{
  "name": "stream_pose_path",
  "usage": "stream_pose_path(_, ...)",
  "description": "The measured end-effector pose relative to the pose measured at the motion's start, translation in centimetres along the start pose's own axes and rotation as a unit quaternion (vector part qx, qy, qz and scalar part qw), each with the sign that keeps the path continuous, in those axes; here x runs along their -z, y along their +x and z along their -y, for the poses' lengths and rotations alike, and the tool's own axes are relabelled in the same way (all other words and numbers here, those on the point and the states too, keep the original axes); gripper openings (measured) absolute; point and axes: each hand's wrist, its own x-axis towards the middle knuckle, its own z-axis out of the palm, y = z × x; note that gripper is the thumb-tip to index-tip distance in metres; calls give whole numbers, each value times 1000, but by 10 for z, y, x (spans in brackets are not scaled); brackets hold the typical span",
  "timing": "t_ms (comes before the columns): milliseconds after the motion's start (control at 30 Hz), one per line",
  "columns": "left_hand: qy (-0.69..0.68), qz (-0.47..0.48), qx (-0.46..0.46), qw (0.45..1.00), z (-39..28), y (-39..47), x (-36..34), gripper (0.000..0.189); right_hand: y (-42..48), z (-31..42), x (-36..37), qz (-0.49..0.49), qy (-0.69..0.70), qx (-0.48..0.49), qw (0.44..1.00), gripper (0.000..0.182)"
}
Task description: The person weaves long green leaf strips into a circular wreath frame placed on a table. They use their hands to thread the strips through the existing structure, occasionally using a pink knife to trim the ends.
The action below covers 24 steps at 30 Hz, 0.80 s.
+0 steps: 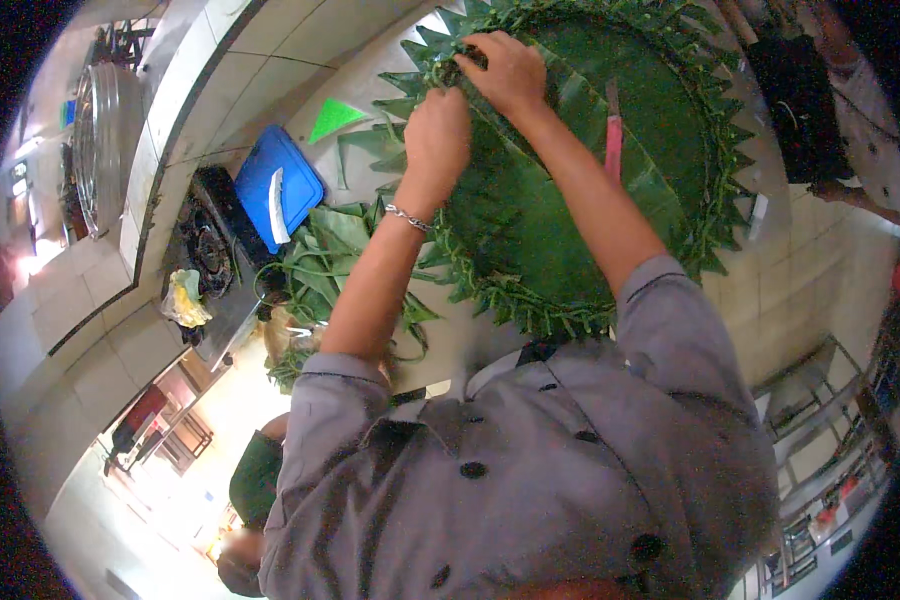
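Before me is a large round tray lined with banana leaf [570,232]. Its edge carries a thick green garland [709,187] and a ring of pointed folded leaves [394,109]. At the tray's far left edge, my left hand [439,142], with a chain bracelet on its wrist, has its fingers curled tight on the garland. Just beyond it, my right hand [506,71] pinches the same stretch between thumb and fingers. The fingertips partly hide what they grip. A knife with a pinkish-red handle [613,146] lies on the leaf lining, right of my right forearm.
Left of the tray are loose leaf pieces [337,240], a bright green triangle [334,120] and a blue plastic lid or board [281,184] bearing a white strip [276,206]. Beyond sits a black stove [214,232] beside a plastic bag [185,298]. Other people stand at right [799,112] and lower left [255,480].
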Motion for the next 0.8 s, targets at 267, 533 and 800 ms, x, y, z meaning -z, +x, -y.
stream_pose_path(267,-34,-11,-7,999,16,-6,-19,8,-23,4,-4,41,10,200,979,27)
stream_pose_path(533,-56,2,8,998,12,-15,14,14,-20,7,0,114,-78,206,969,46)
stream_pose_path(800,-34,-9,-36,999,57,2,50,19,-24,7,-3,70,-73,229,968,45)
